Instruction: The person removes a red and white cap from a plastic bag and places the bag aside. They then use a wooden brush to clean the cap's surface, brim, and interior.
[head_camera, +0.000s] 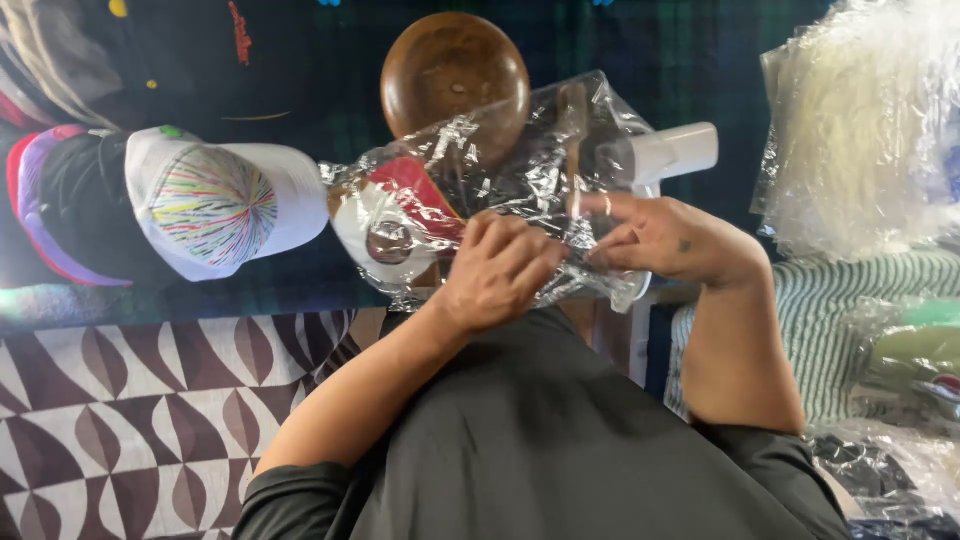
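**A:** We start with edges and clearance. Where do we stand?

**B:** We work in a narrow gap. The white cap with multicoloured stitching (215, 205) lies close on the left, near the bag but apart from it. The round wooden form (455, 75) sits just behind the bag, its lower edge covered by plastic. A stack of clear-wrapped pale goods (860, 130) closes off the right side, with a green-striped fabric (870, 300) below it. The patterned brown-and-white surface (130, 410) at lower left is the widest bare area.

**A:** Hand pose?

**B:** Both forearms rise from the dark shirt and converge at centre. Our left hand (500, 265) is curled, knuckles up, fingers closed on the crinkled plastic at the bag's lower middle. Our right hand (665, 240) lies flatter, palm down, fingers extended leftward and pinching the plastic at the bag's right portion (the thumb is hidden beneath the film, so we cannot tell its exact contact). The two hands sit just beside each other.

**A:** Container and contents?

**B:** The clear plastic bag (500, 170) is held in front of the chest, above the table edge. Inside it we see a red-and-white cap (395, 215), bunched toward the left end. A white cylindrical object (675, 150) projects past the bag's upper right; whether it is inside the bag we cannot tell.
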